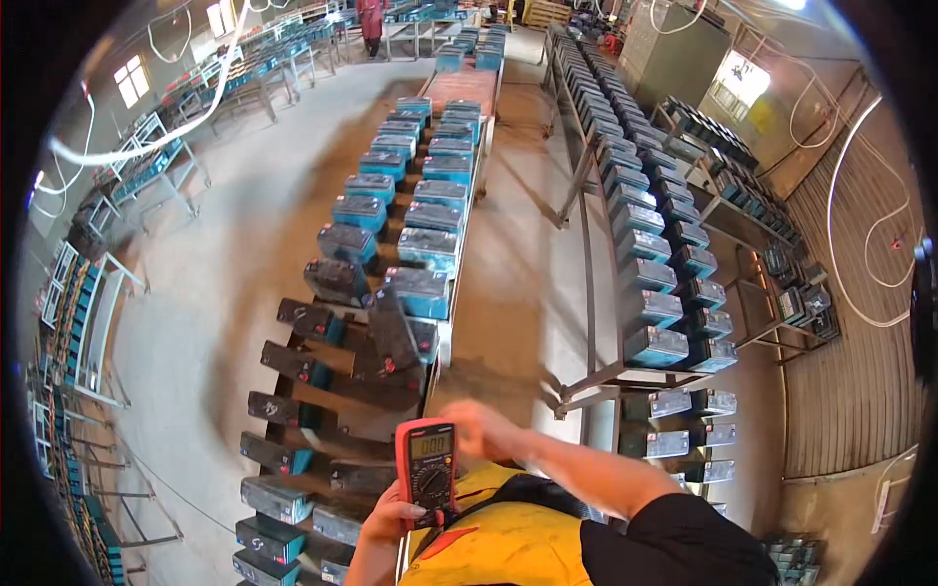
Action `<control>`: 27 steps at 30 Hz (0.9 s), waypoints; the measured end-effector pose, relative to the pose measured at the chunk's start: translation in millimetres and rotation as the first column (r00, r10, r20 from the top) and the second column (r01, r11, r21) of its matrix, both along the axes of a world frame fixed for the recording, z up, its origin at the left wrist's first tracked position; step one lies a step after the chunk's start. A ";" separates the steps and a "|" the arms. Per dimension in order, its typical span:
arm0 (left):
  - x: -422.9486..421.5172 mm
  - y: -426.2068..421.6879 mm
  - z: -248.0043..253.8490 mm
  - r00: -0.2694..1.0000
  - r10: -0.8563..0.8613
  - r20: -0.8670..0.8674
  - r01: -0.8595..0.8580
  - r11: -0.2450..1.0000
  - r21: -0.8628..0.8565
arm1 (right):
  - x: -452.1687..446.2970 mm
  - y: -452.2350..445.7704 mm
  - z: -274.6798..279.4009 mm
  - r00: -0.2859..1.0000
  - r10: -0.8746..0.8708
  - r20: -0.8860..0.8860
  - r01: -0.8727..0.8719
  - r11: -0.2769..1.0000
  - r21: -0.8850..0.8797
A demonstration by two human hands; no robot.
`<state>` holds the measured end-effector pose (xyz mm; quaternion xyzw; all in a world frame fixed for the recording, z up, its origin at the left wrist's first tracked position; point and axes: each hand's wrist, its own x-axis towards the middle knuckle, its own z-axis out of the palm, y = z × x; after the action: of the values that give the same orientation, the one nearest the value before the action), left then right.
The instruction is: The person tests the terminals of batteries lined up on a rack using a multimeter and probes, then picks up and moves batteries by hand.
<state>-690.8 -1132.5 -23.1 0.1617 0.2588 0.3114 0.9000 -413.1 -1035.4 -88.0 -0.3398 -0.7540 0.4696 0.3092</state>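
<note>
A red and black digital multimeter (428,469) is held upright in front of my body, its display reading what looks like 0.00. My left hand (391,513) is closed around its lower left side, with the thumb on the front near the sockets. Close by the meter's upper right edge is my right hand (476,430), smeared by motion, so its fingers do not show clearly. Ahead of both hands, a dark battery (391,327) leans at an angle among the teal and black batteries (357,211) lined up on the long table.
Another long rack (591,379) to the right carries two rows of batteries (653,306). More battery stands (107,327) line the left side. A person in red (371,21) stands far back. White cables (147,151) hang overhead, and concrete floor (210,264) runs between the racks.
</note>
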 end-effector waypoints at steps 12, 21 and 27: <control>167.6 109.3 49.7 0.976 -0.215 0.038 0.206 0.964 0.167 | 194.1 14.1 -53.6 0.920 0.119 0.373 -0.003 0.955 -0.296; 236.2 131.7 101.4 0.998 0.053 -0.035 -0.046 0.980 0.194 | 317.3 14.2 -112.0 0.753 -0.130 0.645 0.278 0.951 -0.133; 250.8 195.4 116.6 0.992 0.081 0.094 -0.111 0.917 0.382 | 361.4 32.8 -146.4 0.711 -0.297 0.638 0.458 0.883 -0.099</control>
<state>-440.0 -937.1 93.6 0.3112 0.1655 0.4062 0.8431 -51.6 -1002.6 -234.4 -0.6557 -0.6604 0.3530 0.0961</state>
